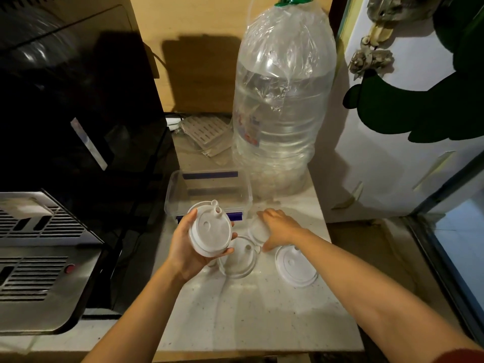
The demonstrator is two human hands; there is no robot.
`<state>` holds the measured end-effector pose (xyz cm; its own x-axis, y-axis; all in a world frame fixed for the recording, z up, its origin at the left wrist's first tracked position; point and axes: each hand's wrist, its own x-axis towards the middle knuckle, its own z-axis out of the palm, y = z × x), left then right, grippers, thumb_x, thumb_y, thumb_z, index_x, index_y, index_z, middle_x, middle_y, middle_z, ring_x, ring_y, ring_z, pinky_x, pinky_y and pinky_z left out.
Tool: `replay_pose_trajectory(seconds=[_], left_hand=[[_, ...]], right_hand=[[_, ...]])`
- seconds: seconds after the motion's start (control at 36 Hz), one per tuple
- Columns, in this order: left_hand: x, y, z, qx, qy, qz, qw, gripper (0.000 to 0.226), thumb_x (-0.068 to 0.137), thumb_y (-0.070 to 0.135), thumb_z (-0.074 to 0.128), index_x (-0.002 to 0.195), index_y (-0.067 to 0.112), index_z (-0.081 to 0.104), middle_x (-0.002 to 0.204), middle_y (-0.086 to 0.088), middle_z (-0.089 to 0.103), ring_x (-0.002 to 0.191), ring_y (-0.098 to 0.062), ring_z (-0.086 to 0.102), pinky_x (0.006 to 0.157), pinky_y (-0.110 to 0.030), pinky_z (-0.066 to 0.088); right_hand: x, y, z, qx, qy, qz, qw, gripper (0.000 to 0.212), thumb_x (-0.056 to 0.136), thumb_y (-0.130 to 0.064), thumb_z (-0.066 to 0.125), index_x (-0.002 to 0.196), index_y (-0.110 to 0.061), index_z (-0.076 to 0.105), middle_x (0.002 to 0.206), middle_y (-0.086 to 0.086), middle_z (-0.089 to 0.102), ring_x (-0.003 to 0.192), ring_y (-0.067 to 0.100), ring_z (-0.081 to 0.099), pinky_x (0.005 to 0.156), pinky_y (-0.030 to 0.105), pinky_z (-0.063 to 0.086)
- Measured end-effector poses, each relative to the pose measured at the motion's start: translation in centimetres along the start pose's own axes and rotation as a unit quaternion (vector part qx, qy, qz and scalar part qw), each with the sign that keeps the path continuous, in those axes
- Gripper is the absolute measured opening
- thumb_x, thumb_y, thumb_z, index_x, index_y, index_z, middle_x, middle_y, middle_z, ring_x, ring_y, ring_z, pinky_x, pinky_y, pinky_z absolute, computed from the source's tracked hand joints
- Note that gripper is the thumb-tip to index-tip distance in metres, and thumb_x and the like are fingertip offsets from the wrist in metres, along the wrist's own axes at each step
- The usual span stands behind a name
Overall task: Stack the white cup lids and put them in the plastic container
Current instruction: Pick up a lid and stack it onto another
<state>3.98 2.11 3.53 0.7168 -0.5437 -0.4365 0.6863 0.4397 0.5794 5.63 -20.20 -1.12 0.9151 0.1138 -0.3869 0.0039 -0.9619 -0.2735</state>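
My left hand (183, 247) holds a stack of white cup lids (210, 229) just above the counter, in front of the clear plastic container (171, 189) with blue clips. My right hand (281, 229) lies on top of another lid (258, 229) on the counter, fingers curled over its edge. Two more lids rest on the counter: a lid (239, 259) below the held stack and a lid (296, 265) to the right of it. The container looks empty inside.
A large clear water bottle (282, 100) wrapped in plastic film stands behind the container. A black and steel machine (52, 179) fills the left side. A white fridge door (406, 127) is at the right. Bagged packets (204, 132) lie behind the container.
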Motion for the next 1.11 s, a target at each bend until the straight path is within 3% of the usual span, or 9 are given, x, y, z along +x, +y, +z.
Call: replay_pose_trajectory(seconds=[0.14, 0.33, 0.42, 0.5, 0.67, 0.81, 0.92, 1.03, 1.11], left_hand=[[0.1, 0.1, -0.2, 0.001, 0.014, 0.001, 1.0, 0.096, 0.024, 0.047, 0.087, 0.113, 0.023, 0.058, 0.115, -0.018, 0.059, 0.102, -0.04, 0.058, 0.069, -0.05, 0.055], [0.7, 0.0, -0.2, 0.003, 0.002, -0.003, 1.0, 0.096, 0.024, 0.046, 0.087, 0.112, 0.021, 0.058, 0.112, -0.019, 0.061, 0.09, -0.038, 0.066, 0.07, -0.049, 0.055], [0.8, -0.1, 0.0, 0.026, -0.001, 0.007, 1.0, 0.077, 0.043, 0.05, 0.079, 0.111, 0.02, 0.059, 0.113, -0.02, 0.06, 0.091, -0.038, 0.066, 0.07, -0.047, 0.055], [0.9, -0.2, 0.4, 0.039, 0.008, 0.017, 0.999, 0.05, 0.065, 0.05, 0.055, 0.104, 0.02, 0.061, 0.109, -0.019, 0.061, 0.094, -0.037, 0.063, 0.069, -0.044, 0.055], [1.5, -0.4, 1.4, 0.067, 0.034, 0.031, 0.997, 0.058, 0.065, 0.051, 0.052, 0.113, 0.021, 0.055, 0.111, -0.019, 0.06, 0.1, -0.039, 0.06, 0.073, -0.046, 0.054], [1.5, -0.4, 2.1, 0.067, -0.003, 0.013, 0.998, 0.061, 0.063, 0.052, 0.053, 0.112, 0.017, 0.057, 0.106, -0.019, 0.061, 0.095, -0.039, 0.061, 0.067, -0.044, 0.054], [1.4, -0.1, 3.0, 0.082, -0.041, -0.014, 0.996, 0.048, 0.068, 0.055, 0.046, 0.089, 0.022, 0.074, 0.09, -0.013, 0.072, 0.082, -0.032, 0.067, 0.059, -0.04, 0.055], [1.5, 0.1, 3.3, 0.081, -0.048, -0.043, 0.995, 0.058, 0.07, 0.06, 0.042, 0.103, 0.02, 0.067, 0.096, -0.015, 0.072, 0.089, -0.034, 0.065, 0.061, -0.044, 0.056], [1.3, 0.3, 3.5, 0.096, -0.065, -0.06, 0.991, 0.063, 0.068, 0.063, 0.043, 0.11, 0.02, 0.064, 0.105, -0.016, 0.068, 0.092, -0.035, 0.064, 0.062, -0.044, 0.056]], right_hand=[[0.4, -0.2, 0.2, -0.02, 0.008, -0.001, 1.0, 0.095, 0.065, -0.037, 0.078, 0.139, -0.014, 0.024, 0.144, 0.007, 0.032, 0.129, 0.029, 0.031, 0.102, 0.04, 0.038], [-0.4, 0.7, -0.2, 0.029, 0.024, 0.022, 0.999, 0.093, 0.064, -0.036, 0.08, 0.138, -0.014, 0.027, 0.143, 0.004, 0.032, 0.13, 0.027, 0.03, 0.098, 0.041, 0.042], [-0.8, 0.9, -0.7, 0.054, 0.036, 0.034, 0.997, 0.097, 0.063, -0.038, 0.081, 0.14, -0.017, 0.024, 0.145, 0.003, 0.03, 0.131, 0.025, 0.028, 0.099, 0.043, 0.042], [-1.4, 1.0, -1.7, 0.08, 0.055, 0.036, 0.995, 0.097, 0.063, -0.038, 0.081, 0.14, -0.02, 0.025, 0.146, 0.004, 0.029, 0.133, 0.026, 0.028, 0.102, 0.042, 0.039], [-3.2, 0.4, -4.9, 0.124, 0.108, 0.003, 0.986, 0.096, 0.064, -0.033, 0.081, 0.141, -0.022, 0.025, 0.145, 0.003, 0.03, 0.131, 0.025, 0.031, 0.102, 0.037, 0.035], [-5.7, -1.5, -7.6, 0.134, 0.145, -0.102, 0.975, 0.094, 0.066, -0.028, 0.081, 0.141, -0.026, 0.024, 0.145, -0.002, 0.024, 0.134, 0.018, 0.024, 0.106, 0.033, 0.03], [-7.0, -3.2, -8.0, 0.058, 0.162, -0.227, 0.959, 0.091, 0.065, -0.025, 0.081, 0.138, -0.028, 0.027, 0.144, 0.0, 0.025, 0.133, 0.017, 0.019, 0.106, 0.039, 0.034], [-6.8, -4.1, -7.5, -0.092, 0.242, -0.37, 0.893, 0.085, 0.063, -0.028, 0.082, 0.13, -0.023, 0.031, 0.135, 0.003, 0.027, 0.126, 0.021, 0.026, 0.094, 0.041, 0.045], [-6.6, -4.2, -7.1, -0.15, 0.26, -0.429, 0.852, 0.079, 0.065, -0.029, 0.081, 0.129, -0.02, 0.035, 0.133, 0.005, 0.028, 0.126, 0.024, 0.029, 0.092, 0.043, 0.049]])
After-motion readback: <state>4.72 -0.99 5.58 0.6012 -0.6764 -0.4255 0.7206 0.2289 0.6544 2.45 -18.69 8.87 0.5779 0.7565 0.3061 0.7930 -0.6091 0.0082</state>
